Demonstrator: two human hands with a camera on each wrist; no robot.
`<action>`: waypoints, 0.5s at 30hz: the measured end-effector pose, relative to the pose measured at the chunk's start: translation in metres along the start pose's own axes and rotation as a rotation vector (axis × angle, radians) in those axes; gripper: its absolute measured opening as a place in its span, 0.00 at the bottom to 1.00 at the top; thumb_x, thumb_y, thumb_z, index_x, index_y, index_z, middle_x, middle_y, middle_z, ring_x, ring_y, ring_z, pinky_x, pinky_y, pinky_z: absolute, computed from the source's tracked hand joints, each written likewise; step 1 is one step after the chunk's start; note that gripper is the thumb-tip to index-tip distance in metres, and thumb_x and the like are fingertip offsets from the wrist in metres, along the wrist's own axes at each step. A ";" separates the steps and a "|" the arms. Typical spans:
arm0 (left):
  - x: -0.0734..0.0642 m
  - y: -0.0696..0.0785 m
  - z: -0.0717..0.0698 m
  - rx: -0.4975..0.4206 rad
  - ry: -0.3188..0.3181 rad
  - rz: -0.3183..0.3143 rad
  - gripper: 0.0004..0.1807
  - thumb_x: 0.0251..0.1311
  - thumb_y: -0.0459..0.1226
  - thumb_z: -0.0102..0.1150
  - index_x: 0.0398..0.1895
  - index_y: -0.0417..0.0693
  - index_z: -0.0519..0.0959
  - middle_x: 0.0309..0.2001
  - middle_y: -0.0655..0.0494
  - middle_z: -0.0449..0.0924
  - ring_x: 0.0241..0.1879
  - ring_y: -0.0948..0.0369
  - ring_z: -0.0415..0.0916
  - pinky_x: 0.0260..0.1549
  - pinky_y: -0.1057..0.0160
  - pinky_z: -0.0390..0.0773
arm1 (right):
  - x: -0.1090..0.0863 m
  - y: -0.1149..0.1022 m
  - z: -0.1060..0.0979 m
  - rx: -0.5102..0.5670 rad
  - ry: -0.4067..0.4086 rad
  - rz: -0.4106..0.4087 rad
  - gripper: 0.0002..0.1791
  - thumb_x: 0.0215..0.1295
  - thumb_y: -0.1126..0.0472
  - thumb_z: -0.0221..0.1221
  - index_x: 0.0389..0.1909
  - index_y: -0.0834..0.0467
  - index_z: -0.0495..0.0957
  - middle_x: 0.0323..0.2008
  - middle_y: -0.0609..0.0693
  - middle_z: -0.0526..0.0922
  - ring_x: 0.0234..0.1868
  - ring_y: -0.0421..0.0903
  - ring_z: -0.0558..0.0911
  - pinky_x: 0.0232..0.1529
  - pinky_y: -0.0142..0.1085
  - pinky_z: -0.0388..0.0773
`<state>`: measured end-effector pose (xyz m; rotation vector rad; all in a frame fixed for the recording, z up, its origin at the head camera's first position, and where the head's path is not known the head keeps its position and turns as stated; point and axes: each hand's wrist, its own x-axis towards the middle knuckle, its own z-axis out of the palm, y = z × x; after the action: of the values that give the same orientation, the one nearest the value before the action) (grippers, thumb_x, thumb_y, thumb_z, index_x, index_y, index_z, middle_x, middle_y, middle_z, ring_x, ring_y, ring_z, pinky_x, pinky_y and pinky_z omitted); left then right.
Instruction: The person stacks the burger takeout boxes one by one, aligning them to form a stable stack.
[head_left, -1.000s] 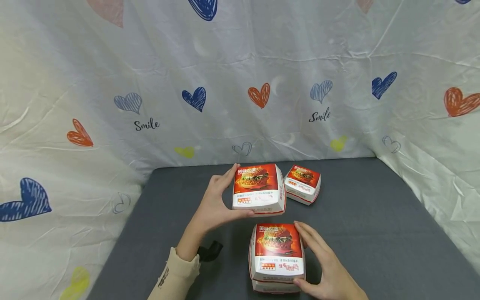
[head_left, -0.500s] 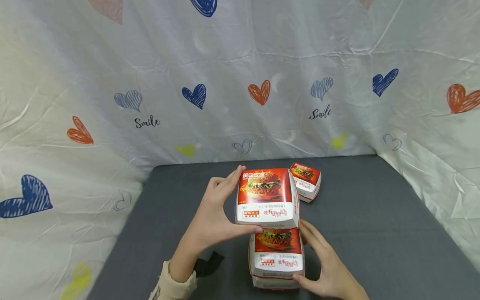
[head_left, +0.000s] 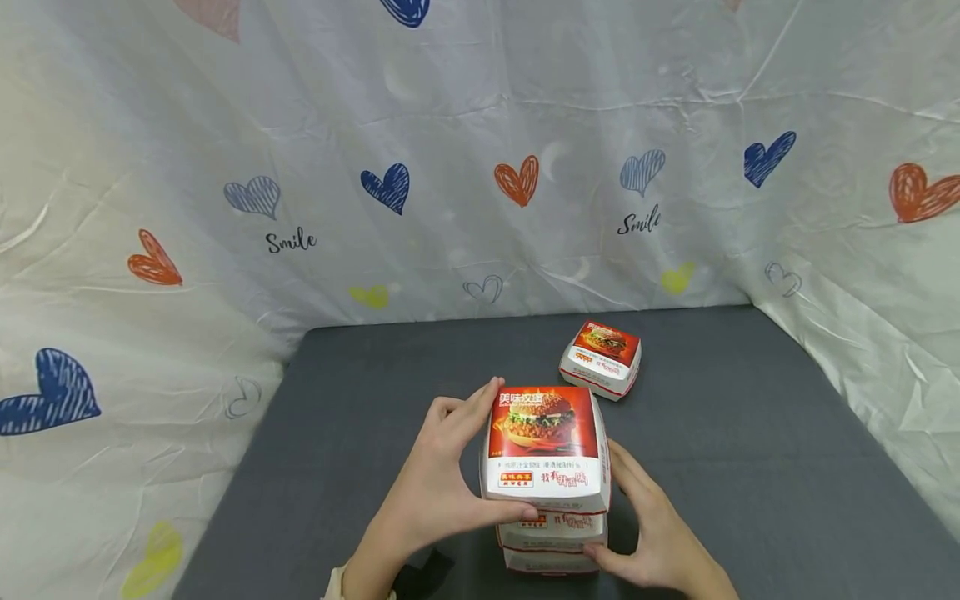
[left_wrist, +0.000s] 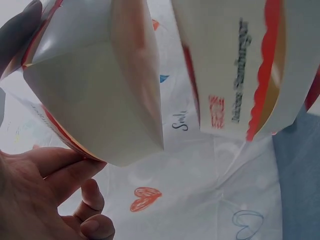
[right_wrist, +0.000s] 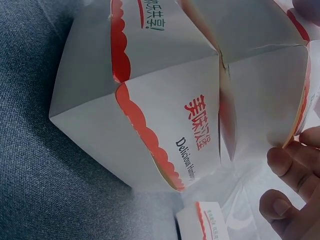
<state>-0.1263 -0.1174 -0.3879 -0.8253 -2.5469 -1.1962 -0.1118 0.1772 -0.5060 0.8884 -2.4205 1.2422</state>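
Note:
A white and red burger box (head_left: 543,479) is gripped by my left hand (head_left: 446,483), thumb along its near side and fingers at its far left corner. It hangs close over a second, matching burger box (head_left: 551,546). In the left wrist view, a gap shows between the held box (left_wrist: 95,105) and the lower box (left_wrist: 230,70). My right hand (head_left: 656,533) holds the lower box at its right side, thumb at the near corner. The right wrist view shows the lower box (right_wrist: 165,115) on the table, with the upper box's underside (right_wrist: 265,95) tilted beside its top.
A third burger box (head_left: 600,360) sits turned at an angle farther back on the dark grey table (head_left: 382,367). A pale curtain (head_left: 450,108) printed with hearts hangs behind and around the table. Beneath the left wrist is a dark strap-like piece (head_left: 426,575).
My left hand has brought its burger box rightward and toward me, from beside the third box to over the lower one, most of whose top it now covers. The right hand stays in place.

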 end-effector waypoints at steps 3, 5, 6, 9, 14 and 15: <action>-0.004 -0.001 0.005 0.000 0.005 0.005 0.70 0.35 0.54 0.91 0.85 0.63 0.59 0.81 0.60 0.63 0.58 0.61 0.60 0.49 0.52 0.78 | 0.000 0.001 0.000 0.015 0.006 -0.004 0.60 0.50 0.48 0.82 0.83 0.53 0.61 0.79 0.54 0.64 0.75 0.44 0.68 0.71 0.36 0.68; -0.006 -0.002 0.008 0.001 0.007 0.007 0.71 0.35 0.54 0.92 0.85 0.64 0.59 0.81 0.60 0.63 0.58 0.62 0.60 0.49 0.54 0.78 | 0.001 0.001 0.000 0.022 0.010 -0.002 0.60 0.50 0.49 0.81 0.82 0.53 0.61 0.79 0.54 0.64 0.75 0.45 0.68 0.72 0.36 0.66; -0.007 -0.003 0.010 0.004 0.006 0.006 0.71 0.35 0.55 0.92 0.85 0.64 0.59 0.81 0.61 0.63 0.58 0.62 0.60 0.49 0.55 0.78 | 0.001 0.001 0.000 0.020 0.015 -0.008 0.59 0.50 0.49 0.81 0.82 0.53 0.62 0.79 0.54 0.64 0.75 0.46 0.68 0.72 0.36 0.66; -0.010 -0.005 0.014 0.002 -0.002 -0.002 0.70 0.35 0.55 0.91 0.85 0.64 0.59 0.81 0.60 0.63 0.57 0.63 0.61 0.49 0.56 0.78 | 0.001 0.001 0.000 0.015 0.023 -0.008 0.58 0.50 0.49 0.81 0.81 0.51 0.63 0.79 0.52 0.65 0.76 0.45 0.68 0.72 0.34 0.65; -0.015 -0.005 0.017 -0.014 -0.015 -0.023 0.70 0.36 0.55 0.91 0.85 0.65 0.59 0.81 0.59 0.64 0.56 0.63 0.61 0.47 0.57 0.78 | 0.001 0.000 0.001 0.019 0.043 -0.048 0.56 0.49 0.50 0.81 0.80 0.51 0.66 0.79 0.53 0.65 0.76 0.48 0.68 0.73 0.31 0.62; -0.016 -0.005 0.017 -0.017 -0.019 -0.029 0.70 0.36 0.56 0.91 0.85 0.65 0.59 0.81 0.59 0.63 0.56 0.63 0.61 0.47 0.58 0.78 | 0.001 0.000 0.001 0.020 0.045 -0.055 0.56 0.48 0.50 0.81 0.80 0.52 0.66 0.78 0.53 0.66 0.76 0.48 0.68 0.73 0.31 0.62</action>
<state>-0.1149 -0.1134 -0.4084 -0.8101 -2.5758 -1.2263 -0.1127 0.1758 -0.5057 0.9167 -2.3365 1.2548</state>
